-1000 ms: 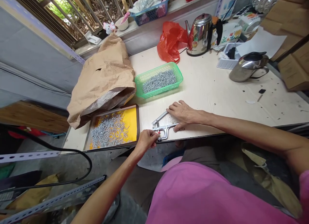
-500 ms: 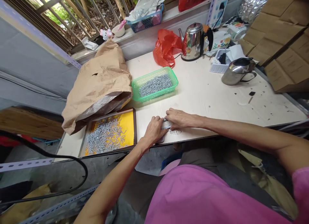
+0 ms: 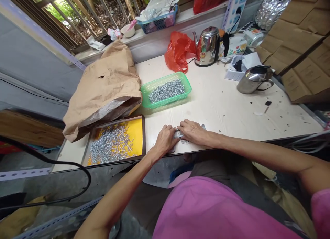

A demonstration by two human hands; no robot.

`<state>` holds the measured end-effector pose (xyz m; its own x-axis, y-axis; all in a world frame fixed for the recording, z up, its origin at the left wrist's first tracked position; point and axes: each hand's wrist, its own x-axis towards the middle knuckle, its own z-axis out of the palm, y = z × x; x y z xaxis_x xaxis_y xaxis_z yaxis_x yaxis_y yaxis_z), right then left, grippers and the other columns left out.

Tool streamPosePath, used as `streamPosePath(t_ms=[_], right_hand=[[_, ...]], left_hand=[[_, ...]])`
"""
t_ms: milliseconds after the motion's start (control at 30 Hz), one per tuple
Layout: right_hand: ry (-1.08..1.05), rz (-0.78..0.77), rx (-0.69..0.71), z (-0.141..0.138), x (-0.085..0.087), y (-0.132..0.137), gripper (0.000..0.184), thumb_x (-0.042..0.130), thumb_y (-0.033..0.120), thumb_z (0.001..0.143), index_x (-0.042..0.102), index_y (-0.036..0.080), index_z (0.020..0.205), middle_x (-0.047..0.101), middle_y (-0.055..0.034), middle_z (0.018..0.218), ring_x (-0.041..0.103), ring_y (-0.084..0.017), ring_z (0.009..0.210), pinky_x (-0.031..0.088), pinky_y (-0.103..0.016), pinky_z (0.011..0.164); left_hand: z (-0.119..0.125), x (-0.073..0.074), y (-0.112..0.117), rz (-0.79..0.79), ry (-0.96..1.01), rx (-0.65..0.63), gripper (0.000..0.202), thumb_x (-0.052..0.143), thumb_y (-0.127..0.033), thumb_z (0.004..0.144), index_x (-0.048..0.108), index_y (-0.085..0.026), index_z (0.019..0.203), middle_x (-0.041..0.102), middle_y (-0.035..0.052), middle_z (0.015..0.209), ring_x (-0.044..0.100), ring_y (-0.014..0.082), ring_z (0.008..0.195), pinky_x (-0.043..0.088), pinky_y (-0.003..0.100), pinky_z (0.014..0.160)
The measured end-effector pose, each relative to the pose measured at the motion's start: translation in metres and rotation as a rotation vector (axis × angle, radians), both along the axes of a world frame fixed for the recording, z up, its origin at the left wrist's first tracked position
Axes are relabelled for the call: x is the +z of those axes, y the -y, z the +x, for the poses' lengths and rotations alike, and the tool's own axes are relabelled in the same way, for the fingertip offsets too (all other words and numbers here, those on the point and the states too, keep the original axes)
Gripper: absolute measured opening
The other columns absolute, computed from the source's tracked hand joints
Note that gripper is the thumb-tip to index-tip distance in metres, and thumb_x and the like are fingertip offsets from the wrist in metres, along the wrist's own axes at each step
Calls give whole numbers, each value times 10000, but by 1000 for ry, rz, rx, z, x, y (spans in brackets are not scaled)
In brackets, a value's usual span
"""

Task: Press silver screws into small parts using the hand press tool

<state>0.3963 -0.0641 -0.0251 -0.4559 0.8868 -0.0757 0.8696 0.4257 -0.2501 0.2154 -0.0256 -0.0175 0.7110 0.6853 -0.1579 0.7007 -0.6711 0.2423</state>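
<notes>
At the front edge of the table, my left hand (image 3: 165, 138) is closed on a grey, metal-looking bar (image 3: 177, 133). My right hand (image 3: 194, 131) is closed over the same bar, close beside the left, and its fingers hide most of it. A grey end pokes out beyond the right knuckles; I cannot tell whether it is the same piece. To the left lies a shallow tray (image 3: 144, 136) with a yellow bottom, full of small loose silvery metal pins (image 3: 110, 142). Further back, a green plastic basket (image 3: 187, 89) holds many similar pins.
A large brown paper bag (image 3: 105, 79) slumps behind the tray. Across the back stand a red plastic bag (image 3: 177, 51), a steel kettle (image 3: 207, 48) and a steel pot (image 3: 252, 80). Cardboard boxes (image 3: 301, 43) are stacked at right. A black cable (image 3: 87, 177) loops at lower left.
My right hand has shifted slightly right and nearer to me, and a grey end now shows beyond it. The left hand stays nearly in place. The camera view has shifted a little.
</notes>
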Motion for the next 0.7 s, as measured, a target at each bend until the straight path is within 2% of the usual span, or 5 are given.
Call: streamPosePath(t_ms=[100, 200, 400, 567, 700], right_hand=[[-49, -22, 120, 11, 3, -13, 336, 652, 386, 874, 642, 128, 1089, 606, -131, 1030, 531, -235, 961, 387, -318, 793], [-40, -22, 111, 20, 2, -31, 202, 549, 286, 941, 682, 141, 986, 632, -110, 970, 544, -210, 910, 351, -311, 788], [106, 100, -35, 4, 9, -51, 158, 550, 221, 923, 687, 146, 898, 645, -108, 953, 497, -226, 920, 295, -334, 756], [48, 148, 426, -52, 18, -34, 119, 574, 207, 886, 685, 214, 845, 611, -78, 976, 436, -228, 905, 302, -348, 719], [60, 142, 676, -97, 8, -23, 142, 609, 147, 820, 645, 201, 693, 616, -91, 939, 443, -234, 909, 326, -356, 710]], left_hand=[[-6, -6, 14, 58, 71, 9, 318, 621, -270, 865, 581, -200, 1173, 577, 97, 1168, 517, 258, 1112, 474, 407, 934], [-9, -16, 42, 142, 158, -57, 254, 505, -180, 925, 571, -215, 1168, 513, 101, 1305, 482, 253, 1202, 456, 423, 994], [3, -31, 79, 252, 192, -55, 315, 393, -110, 952, 508, -109, 1245, 610, 140, 1098, 562, 256, 1055, 499, 412, 919], [4, -44, 91, 297, 270, -15, 314, 450, -263, 972, 538, -97, 1224, 636, 164, 1128, 593, 280, 1084, 505, 420, 918], [-2, -45, 112, 224, 297, -7, 394, 547, -420, 925, 567, -147, 1207, 667, 127, 1095, 634, 273, 1024, 536, 384, 834]])
